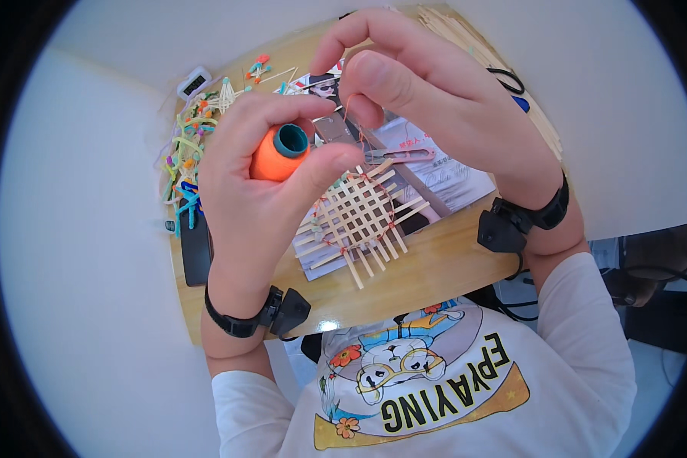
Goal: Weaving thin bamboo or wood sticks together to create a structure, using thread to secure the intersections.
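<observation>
My left hand (244, 153) is curled around a spool of orange thread (273, 160), whose dark green hollow core faces up. A thin orange thread (346, 113) runs beside the fingertips of my right hand (412, 84). Those fingers are bent and seem to pinch it, though the exact contact is partly hidden. Below both hands lies a woven lattice of pale wooden sticks (355, 210), with orange thread wound around its edge and loose stick ends jutting out. Just above the lattice are small pink-handled thread snips (404, 156).
Printed magazine pages (466, 179) lie under the lattice on the wooden table (435, 256). Colourful knotted stick pieces (191, 141), a small white digital timer (195, 82) and a black phone-like slab (196, 248) sit at the left. Loose wooden strips (538, 126) and black-handled scissors (507, 79) lie along the right.
</observation>
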